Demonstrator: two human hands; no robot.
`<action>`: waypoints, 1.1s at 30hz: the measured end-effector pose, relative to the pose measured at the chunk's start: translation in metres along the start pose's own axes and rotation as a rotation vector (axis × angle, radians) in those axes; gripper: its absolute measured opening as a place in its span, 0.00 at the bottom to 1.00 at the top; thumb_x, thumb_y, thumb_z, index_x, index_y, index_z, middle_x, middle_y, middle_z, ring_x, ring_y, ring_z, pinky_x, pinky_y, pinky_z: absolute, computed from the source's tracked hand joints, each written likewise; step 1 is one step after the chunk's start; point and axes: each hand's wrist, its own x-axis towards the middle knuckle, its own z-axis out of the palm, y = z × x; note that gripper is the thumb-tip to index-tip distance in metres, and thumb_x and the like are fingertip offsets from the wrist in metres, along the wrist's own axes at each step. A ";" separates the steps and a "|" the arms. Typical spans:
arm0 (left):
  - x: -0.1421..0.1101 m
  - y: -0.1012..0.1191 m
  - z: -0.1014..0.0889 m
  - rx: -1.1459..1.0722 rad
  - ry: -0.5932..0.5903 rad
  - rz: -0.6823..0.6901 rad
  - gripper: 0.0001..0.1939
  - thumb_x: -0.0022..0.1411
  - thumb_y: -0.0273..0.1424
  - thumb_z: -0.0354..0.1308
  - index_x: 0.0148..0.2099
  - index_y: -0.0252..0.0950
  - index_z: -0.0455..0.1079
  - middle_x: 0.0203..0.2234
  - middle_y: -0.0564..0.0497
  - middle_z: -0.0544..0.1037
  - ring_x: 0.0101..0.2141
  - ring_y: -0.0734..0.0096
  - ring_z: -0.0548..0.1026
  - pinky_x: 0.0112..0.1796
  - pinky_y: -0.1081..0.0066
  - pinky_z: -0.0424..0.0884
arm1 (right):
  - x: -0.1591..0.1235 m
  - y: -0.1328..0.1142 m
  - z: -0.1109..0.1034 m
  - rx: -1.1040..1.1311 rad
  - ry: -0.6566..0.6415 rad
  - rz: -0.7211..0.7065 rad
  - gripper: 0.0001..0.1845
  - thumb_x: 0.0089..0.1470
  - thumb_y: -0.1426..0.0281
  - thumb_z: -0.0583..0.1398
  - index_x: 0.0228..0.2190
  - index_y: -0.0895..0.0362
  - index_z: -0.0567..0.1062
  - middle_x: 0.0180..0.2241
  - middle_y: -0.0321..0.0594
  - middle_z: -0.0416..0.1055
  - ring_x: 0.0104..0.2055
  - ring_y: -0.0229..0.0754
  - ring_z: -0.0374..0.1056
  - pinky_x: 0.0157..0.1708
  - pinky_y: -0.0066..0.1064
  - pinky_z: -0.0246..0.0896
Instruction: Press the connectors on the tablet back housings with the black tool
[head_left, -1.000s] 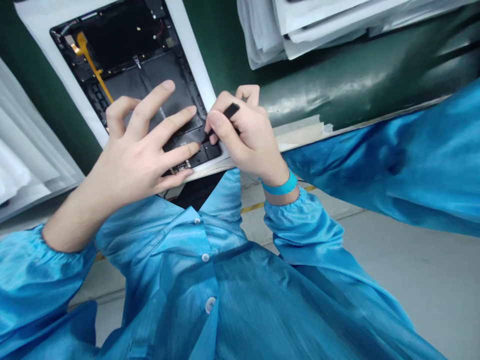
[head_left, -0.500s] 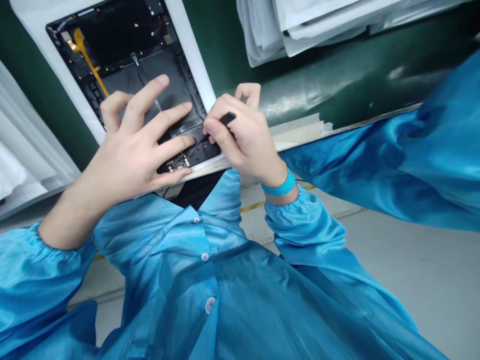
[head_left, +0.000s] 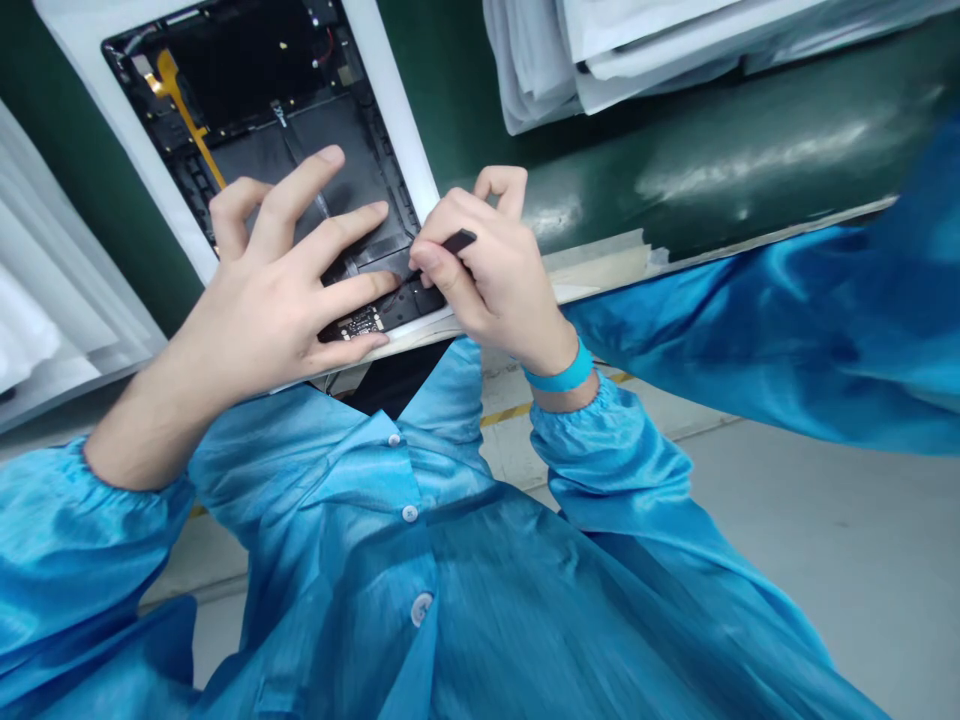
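Observation:
An opened tablet-like device [head_left: 350, 150] with black innards lies on a white sheet [head_left: 386, 70] at the bench edge. My left hand [head_left: 262, 300] is spread over its lower part, fingers apart. Its index fingertip rests on the device near the lower right, and the thumb lies beside a small circuit board [head_left: 363, 322]. In my right hand [head_left: 487, 265], a slim black tool [head_left: 460, 240] is pinched between thumb and fingers, its flat end sticking up. The tool's tip points into the device's lower right corner, largely hidden by the fingers. An orange ribbon cable [head_left: 187, 115] runs along the device's left side.
White wrapped sheets [head_left: 637, 45] are stacked at the far right of the green bench top [head_left: 720, 170]. More white material [head_left: 67, 260] lies at the left. Pale tape [head_left: 600, 262] runs on the bench edge, and another person's blue sleeve [head_left: 787, 320] reaches in from the right.
The view has shifted slightly, so the device and my left hand appear a little further right. My right hand keeps its pinch on the tool, and the neighbouring sleeve has moved a bit.

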 end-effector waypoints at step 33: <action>0.021 0.006 -0.014 -0.140 -0.113 0.079 0.15 0.74 0.44 0.68 0.56 0.43 0.82 0.76 0.47 0.71 0.81 0.22 0.49 0.74 0.15 0.41 | -0.004 0.006 0.001 0.189 0.104 0.087 0.32 0.82 0.46 0.44 0.38 0.51 0.76 0.37 0.37 0.77 0.47 0.47 0.77 0.72 0.62 0.59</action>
